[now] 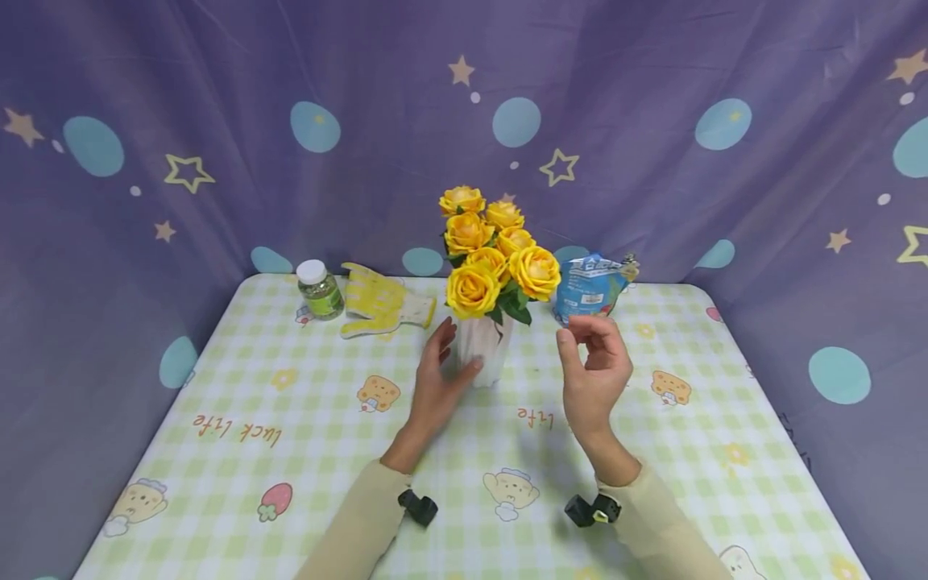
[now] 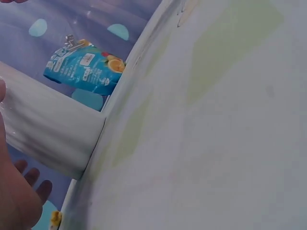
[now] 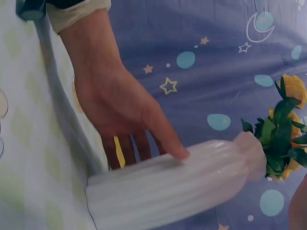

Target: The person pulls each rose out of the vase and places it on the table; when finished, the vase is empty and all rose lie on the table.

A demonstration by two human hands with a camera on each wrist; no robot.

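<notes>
A white ribbed vase (image 1: 481,350) stands upright on the table, holding several yellow roses (image 1: 493,258) with green leaves. My left hand (image 1: 438,379) is at the vase's left side; its thumb touches the front near the lower part. In the right wrist view, the left hand's (image 3: 122,105) other fingers pass partly behind the vase (image 3: 168,191), relaxed rather than wrapped round it. To the right of the vase my right hand (image 1: 596,370) is raised above the table, fingers loosely curved with nothing between them. Only a sliver of it shows in the right wrist view.
Behind the right hand stands a blue pouch (image 1: 590,286) with a metal clip (image 2: 72,43) at its top. A yellow-and-white glove (image 1: 387,302) lies left of the vase, beside a white-capped jar (image 1: 319,288). A purple curtain (image 1: 377,161) borders the checked tablecloth (image 1: 319,483).
</notes>
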